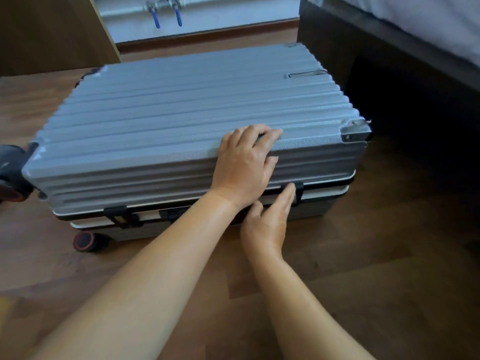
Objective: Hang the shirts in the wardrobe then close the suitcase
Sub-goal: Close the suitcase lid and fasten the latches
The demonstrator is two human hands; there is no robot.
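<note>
The silver suitcase (181,120) lay on the wooden floor (363,255) beside the bed (389,35), lid down (contents hidden, no shirts visible). The left hand (244,165) pressed flat on the lid; the right hand (270,222) touched the right latch (298,193) with straight fingers. Uneven pressure could leave the latches unclasped.

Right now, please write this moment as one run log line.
stage: closing suitcase | lid: down | left hand: pressing lid | right hand: at right latch | left latch: looks unfastened
</note>
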